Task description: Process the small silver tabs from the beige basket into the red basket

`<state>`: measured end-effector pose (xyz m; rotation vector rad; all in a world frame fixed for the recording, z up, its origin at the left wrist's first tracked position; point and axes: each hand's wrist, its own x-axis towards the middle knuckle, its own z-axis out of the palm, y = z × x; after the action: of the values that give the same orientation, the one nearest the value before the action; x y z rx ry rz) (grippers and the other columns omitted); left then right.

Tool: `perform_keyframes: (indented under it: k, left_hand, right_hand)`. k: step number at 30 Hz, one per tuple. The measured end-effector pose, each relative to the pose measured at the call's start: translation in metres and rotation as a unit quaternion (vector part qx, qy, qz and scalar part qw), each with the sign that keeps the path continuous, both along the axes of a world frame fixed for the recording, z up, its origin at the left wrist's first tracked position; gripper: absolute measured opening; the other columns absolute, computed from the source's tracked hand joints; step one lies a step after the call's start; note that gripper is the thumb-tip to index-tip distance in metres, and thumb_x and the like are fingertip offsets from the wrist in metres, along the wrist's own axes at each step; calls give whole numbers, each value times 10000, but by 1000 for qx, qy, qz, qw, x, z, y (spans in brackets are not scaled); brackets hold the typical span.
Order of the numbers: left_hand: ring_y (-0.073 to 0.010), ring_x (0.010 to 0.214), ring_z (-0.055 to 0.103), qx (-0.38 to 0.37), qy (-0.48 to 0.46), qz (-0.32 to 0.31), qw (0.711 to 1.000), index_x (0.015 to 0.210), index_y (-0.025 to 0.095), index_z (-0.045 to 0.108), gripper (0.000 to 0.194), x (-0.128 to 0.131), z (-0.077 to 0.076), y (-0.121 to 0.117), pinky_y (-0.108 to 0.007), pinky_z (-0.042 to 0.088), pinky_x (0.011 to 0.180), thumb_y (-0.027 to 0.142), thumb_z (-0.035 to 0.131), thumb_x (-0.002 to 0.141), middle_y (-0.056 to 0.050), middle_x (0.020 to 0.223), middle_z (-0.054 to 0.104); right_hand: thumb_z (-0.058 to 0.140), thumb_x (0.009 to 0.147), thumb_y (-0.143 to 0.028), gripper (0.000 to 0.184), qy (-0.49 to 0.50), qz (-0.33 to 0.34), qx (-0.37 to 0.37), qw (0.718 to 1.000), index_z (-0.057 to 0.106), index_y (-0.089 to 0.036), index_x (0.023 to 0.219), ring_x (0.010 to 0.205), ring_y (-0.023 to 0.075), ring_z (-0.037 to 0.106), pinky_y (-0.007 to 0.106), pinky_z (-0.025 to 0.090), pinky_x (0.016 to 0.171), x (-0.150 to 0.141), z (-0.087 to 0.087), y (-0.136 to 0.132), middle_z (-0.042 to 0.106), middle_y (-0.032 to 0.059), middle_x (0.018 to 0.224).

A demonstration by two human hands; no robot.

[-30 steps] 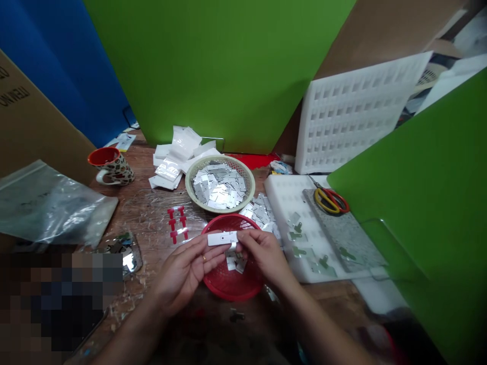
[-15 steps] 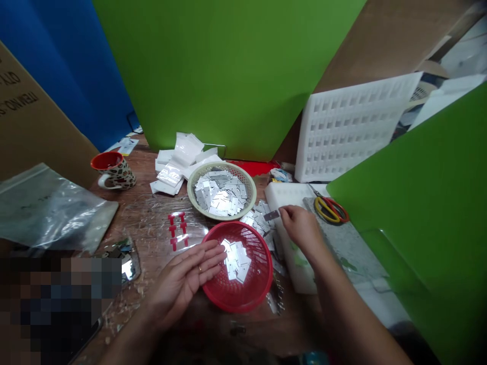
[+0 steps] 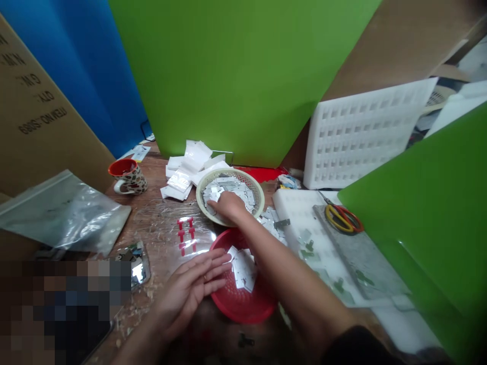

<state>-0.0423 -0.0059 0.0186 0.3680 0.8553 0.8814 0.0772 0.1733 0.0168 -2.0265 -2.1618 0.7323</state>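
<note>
My left hand is open, palm turned up, its fingertips over the left rim of the red basket. Flat metal plates lie in a loose heap inside that basket. My right hand reaches across into the cream basket, which is filled with similar thin metal plates. Its fingers are curled down at the heap; what is between them is hidden. One darker metal plate with holes rests at the left edge of the white foam block, right of my right wrist.
Scissors lie on a grey slab to the right. Several red T-shaped pieces stand left of the baskets. A mug, white packets and a clear plastic bag are farther left. Green panels rise behind.
My right hand has let go of the dark metal plate at the foam block and moved left into the cream basket. My left hand stays open by the red basket. The view has shifted slightly.
</note>
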Motion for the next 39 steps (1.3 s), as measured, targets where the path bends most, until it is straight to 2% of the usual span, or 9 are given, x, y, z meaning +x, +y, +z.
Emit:
perform_keyframes:
  k: [6,10,14,18,23,27,33,36,39]
  left_hand:
    - [-317,1228,531,8,4,-4,1000,1165,126,648,327,-2,-4,1,-461,391,1029,265,561,882,-179,1289,609]
    - [-320,1207,550,6,1,-6,1000,1176,120,636,338,-1,-5,1,-460,394,1020,267,560,882,-189,1274,617]
    - [-320,1184,568,9,7,3,1000,1166,98,632,335,-2,-1,2,-465,381,1038,254,567,877,-199,1245,633]
    - [-308,1207,552,10,-6,29,1000,1165,87,619,322,-6,2,7,-454,356,1071,230,552,885,-203,1250,627]
    - [-249,1263,505,-4,-86,113,990,1184,143,590,312,4,7,20,-421,365,1082,275,505,914,-143,1319,590]
    - [-249,1218,543,6,-178,129,975,1242,183,544,374,26,13,28,-469,430,1024,375,430,942,-107,1272,620]
    - [-249,1090,637,-86,-143,111,980,1286,90,495,369,39,6,20,-437,478,984,192,408,943,-148,1146,681]
    - [-252,1082,643,-108,-106,110,982,1305,110,479,391,37,1,16,-444,485,979,141,458,915,-149,1187,666]
    - [-251,1120,623,-84,-93,119,985,1319,129,469,424,37,0,13,-427,476,996,130,509,897,-155,1261,626]
  right_hand:
    - [617,775,-289,325,0,3,9,1000,635,-126,1055,1074,331,604,385,464,824,-17,-2,-8,636,197,1176]
    - [637,738,-198,254,38,-6,13,999,625,-160,989,1052,301,605,357,449,819,-21,-5,-7,658,159,1117]
    - [672,683,-152,145,115,-43,6,992,605,-180,809,880,246,631,293,441,690,-9,-5,5,686,95,929]
    - [664,691,-175,149,233,-85,-18,969,516,-182,672,595,140,559,228,375,519,19,8,12,608,15,662]
    - [685,686,-291,218,377,-69,-84,920,490,-192,681,490,82,478,198,367,465,41,30,-38,560,-44,598]
    - [717,653,-277,203,469,-41,-162,867,541,-178,669,449,72,447,192,362,444,38,28,-99,518,-67,528]
    - [606,826,-334,178,424,-26,-101,900,691,-178,813,568,128,599,236,472,511,55,19,-132,686,9,750]
    - [537,890,-296,190,381,-5,-3,925,708,-213,900,730,164,653,282,507,671,69,21,-140,711,17,820]
    - [549,892,-267,150,328,15,83,941,687,-222,852,812,172,629,293,478,738,74,22,-155,687,18,842]
